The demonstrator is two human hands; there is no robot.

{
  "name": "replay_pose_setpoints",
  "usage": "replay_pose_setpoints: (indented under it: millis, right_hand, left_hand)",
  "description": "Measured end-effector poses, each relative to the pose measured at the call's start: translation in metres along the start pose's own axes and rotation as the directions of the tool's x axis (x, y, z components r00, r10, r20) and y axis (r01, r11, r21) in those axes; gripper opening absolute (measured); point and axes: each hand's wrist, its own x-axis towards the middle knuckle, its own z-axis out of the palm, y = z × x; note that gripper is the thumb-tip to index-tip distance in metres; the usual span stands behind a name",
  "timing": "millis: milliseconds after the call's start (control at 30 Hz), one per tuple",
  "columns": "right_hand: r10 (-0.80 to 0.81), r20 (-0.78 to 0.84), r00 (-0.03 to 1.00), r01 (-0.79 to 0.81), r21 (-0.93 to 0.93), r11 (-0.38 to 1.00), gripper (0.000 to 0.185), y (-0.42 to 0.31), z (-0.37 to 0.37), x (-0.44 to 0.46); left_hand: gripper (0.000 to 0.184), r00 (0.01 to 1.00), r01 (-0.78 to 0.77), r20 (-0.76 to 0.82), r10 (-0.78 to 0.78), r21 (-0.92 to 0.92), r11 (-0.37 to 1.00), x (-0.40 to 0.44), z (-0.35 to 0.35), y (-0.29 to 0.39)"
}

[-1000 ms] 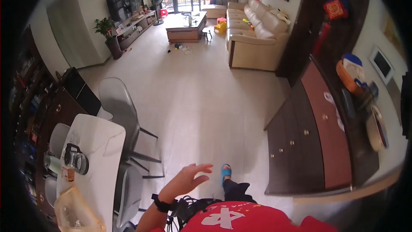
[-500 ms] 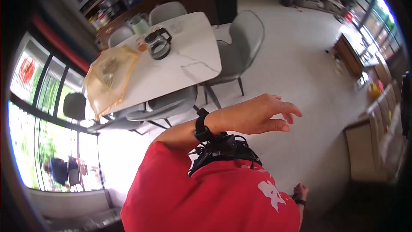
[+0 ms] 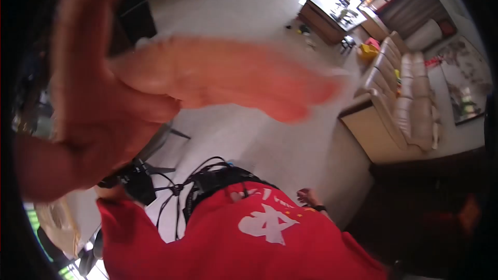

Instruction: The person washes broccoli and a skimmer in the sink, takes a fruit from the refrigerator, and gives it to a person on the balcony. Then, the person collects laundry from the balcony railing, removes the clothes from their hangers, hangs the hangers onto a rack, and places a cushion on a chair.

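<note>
My left hand (image 3: 140, 88) is raised close to the camera and fills much of the left and middle of the head view. Its fingers are stretched out and spread, with nothing in them, and their tips are smeared by motion. A black band with a small device (image 3: 137, 181) is near that wrist. Lower down, my right hand (image 3: 307, 197) hangs beside my body with a dark band at the wrist. It is too small to make out its fingers or anything in them. A black waist pack with cables (image 3: 218, 181) sits at the waist of my red shirt (image 3: 218, 249).
A beige sofa (image 3: 415, 98) stands at the right. Beyond it is a low wooden table (image 3: 324, 21) near the windows, with a yellow item (image 3: 368, 52) close by. Pale floor (image 3: 218, 15) stretches ahead. The covered dining table (image 3: 85, 212) shows partly at lower left.
My view has turned to the right, so the dining table has slid to the left edge. My left hand has come up close to the camera and its fingers have spread.
</note>
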Motion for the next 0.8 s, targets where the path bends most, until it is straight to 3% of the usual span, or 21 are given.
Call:
replay_pose_setpoints:
  millis: [67,167,333,467,633,667,733,767,800]
  right_hand:
    - [0.036,-0.079,0.996,-0.030,0.069,0.997,0.014,0.025,-0.002,0.011]
    - [0.157,0.084,0.984,-0.154,-0.035,0.987,0.009,0.068,-0.023,0.035]
    - [0.201,0.009,0.980,-0.201,-0.007,0.980,0.009,0.037,-0.056,0.111]
    - [0.168,-0.012,0.986,-0.168,0.014,0.986,0.008,-0.038,-0.098,0.226]
    - [-0.010,-0.020,1.000,0.012,0.060,0.998,0.008,-0.175,-0.152,0.385]
    - [-0.099,-0.011,0.995,0.100,0.156,0.983,0.008,-0.191,-0.162,0.416]
    - [-0.396,0.025,0.918,0.313,0.569,0.761,0.008,-0.193,-0.184,0.475]
    - [-0.183,-0.214,0.960,0.207,0.097,0.973,0.011,-0.257,-0.186,0.481]
    - [-0.289,-0.136,0.948,0.299,0.059,0.952,0.013,-0.390,-0.179,0.425]
  left_hand:
    - [0.101,0.994,-0.032,0.106,0.029,0.027,0.999,0.036,-0.011,-0.035]
    - [0.100,0.979,0.003,0.205,0.003,-0.029,1.000,0.071,-0.027,-0.092]
    - [0.100,0.973,0.066,0.227,-0.052,-0.054,0.996,0.122,-0.056,-0.194]
    - [0.101,0.973,0.142,0.187,-0.133,-0.039,0.989,0.177,-0.089,-0.273]
    - [0.102,0.969,0.232,0.075,-0.234,0.030,0.972,0.241,-0.138,-0.340]
    - [0.102,0.969,0.239,0.053,-0.241,0.031,0.970,0.252,-0.146,-0.350]
    - [0.103,0.967,0.253,0.045,-0.251,-0.025,0.967,0.270,-0.161,-0.374]
    - [0.104,0.965,0.259,0.046,-0.257,-0.055,0.964,0.278,-0.172,-0.386]
    - [0.104,0.964,0.267,0.035,-0.265,-0.060,0.962,0.284,-0.184,-0.396]
